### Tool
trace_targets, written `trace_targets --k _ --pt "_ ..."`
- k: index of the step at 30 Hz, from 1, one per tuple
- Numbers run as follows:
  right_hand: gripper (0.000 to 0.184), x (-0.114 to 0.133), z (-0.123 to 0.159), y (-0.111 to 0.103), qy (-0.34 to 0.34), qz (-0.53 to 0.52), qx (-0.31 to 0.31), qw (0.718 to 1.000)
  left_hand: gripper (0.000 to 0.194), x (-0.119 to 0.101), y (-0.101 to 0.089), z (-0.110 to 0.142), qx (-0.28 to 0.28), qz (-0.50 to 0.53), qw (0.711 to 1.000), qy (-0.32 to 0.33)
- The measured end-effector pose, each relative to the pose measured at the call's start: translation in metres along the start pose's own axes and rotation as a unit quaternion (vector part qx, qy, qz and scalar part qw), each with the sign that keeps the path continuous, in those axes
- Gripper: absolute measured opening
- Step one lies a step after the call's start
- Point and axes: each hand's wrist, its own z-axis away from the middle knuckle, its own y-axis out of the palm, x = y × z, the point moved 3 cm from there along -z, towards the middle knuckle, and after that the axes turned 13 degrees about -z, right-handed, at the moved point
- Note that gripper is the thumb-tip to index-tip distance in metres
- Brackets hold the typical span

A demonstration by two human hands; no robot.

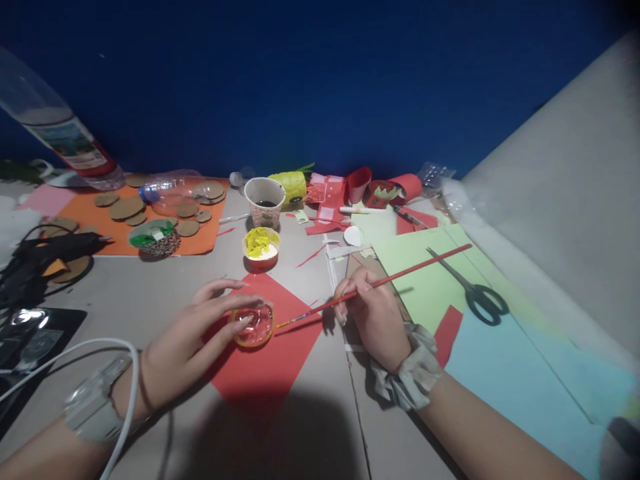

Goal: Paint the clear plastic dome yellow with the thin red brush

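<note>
On a red paper sheet (280,293) lies a clear round plastic piece, like a cut bottle bottom (259,333), with yellow along its rim. My left hand (195,333) steadies it, thumb and fingers resting on the plastic. A thin red paintbrush (410,269) is pinched in my right hand (373,310), its yellow-smeared tip close to the rim's right side; whether they touch I cannot tell. Behind the sheet stands a small paper cup of yellow paint (261,250). A taller paper cup with dark liquid (265,203) is just beyond it.
Black scissors (483,300) lie on green and blue paper at right. At left are a green-paint cup (154,237), cardboard discs (127,208), a small bottle (170,190), a large bottle (70,140) and a black glue gun (55,250). A white cable (133,400) crosses my left wrist.
</note>
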Motion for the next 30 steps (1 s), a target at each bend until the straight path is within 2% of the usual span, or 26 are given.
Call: trace_targets --k 3,7,11,15,19,23,27,30 --pt "0.028 -0.0023 0.0016 0.0010 0.025 0.008 0.019 0.999 0.029 0.0004 -0.0003 -0.0007 0.004 0.000 1.000 0.004" --pt "0.026 -0.0010 0.0021 -0.0005 -0.007 -0.005 -0.002 1.000 0.028 0.0019 -0.0003 -0.0008 0.010 0.000 1.000 -0.009" --pt "0.028 -0.0007 0.0015 0.0023 0.008 0.007 0.018 1.000 0.028 0.0015 0.0003 -0.0012 0.016 0.009 1.000 -0.025" --pt "0.027 0.0013 0.0021 0.0021 -0.015 0.016 -0.008 1.000 0.029 0.0012 0.0008 -0.0021 0.021 0.021 0.999 -0.035" --pt "0.029 0.0003 0.0029 0.0038 0.000 0.026 0.008 1.000 0.028 0.0008 -0.0005 -0.0020 0.019 0.016 0.999 -0.032" --pt "0.027 0.0035 0.0018 0.0017 -0.038 0.026 -0.018 0.999 0.028 -0.0013 -0.0010 -0.0017 0.021 0.017 0.999 -0.034" --pt "0.026 0.0027 0.0017 0.0015 -0.015 0.009 -0.001 1.000 0.028 -0.0005 -0.0023 -0.0009 0.008 0.048 0.998 -0.043" --pt "0.026 0.0028 0.0015 0.0024 0.009 0.001 0.007 1.000 0.028 0.0021 -0.0038 0.0001 0.020 0.076 0.997 -0.017"
